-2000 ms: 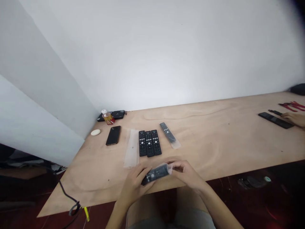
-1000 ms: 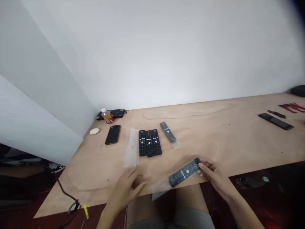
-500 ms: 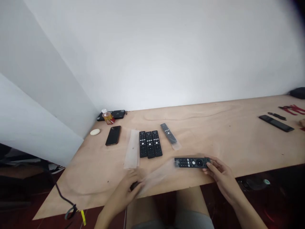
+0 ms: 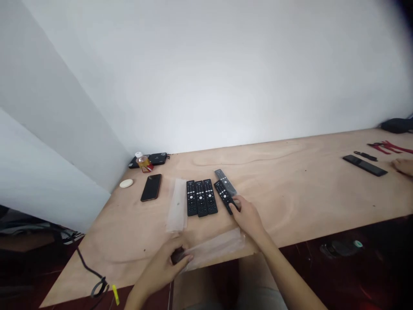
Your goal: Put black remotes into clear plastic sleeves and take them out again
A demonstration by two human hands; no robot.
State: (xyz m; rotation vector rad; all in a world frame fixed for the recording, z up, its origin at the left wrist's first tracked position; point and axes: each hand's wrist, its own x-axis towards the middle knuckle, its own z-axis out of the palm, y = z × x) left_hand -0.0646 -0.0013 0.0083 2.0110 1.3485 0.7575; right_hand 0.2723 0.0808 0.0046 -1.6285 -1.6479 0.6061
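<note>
While right hand (image 4: pixel 249 215) pinches remote (image 4: pixel 223 193), left hand (image 4: pixel 164 262) grips sleeve (image 4: pixel 214 249) at near edge of table (image 4: pixel 309 198) stretching rightward.

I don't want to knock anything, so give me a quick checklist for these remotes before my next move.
1. Right hand gripping the bare remote: ok.
2. Bare remote outside the plastic sleeve at the left hand: ok.
3. Visible gap between bare remote and sleeved remote: not ok, they overlap in this view.
4. Three other remotes lined up side by side: ok.
5. Dark patch inside the left hand's curl identified: cannot tell.
6. Other person's hand well away: ok.
</note>
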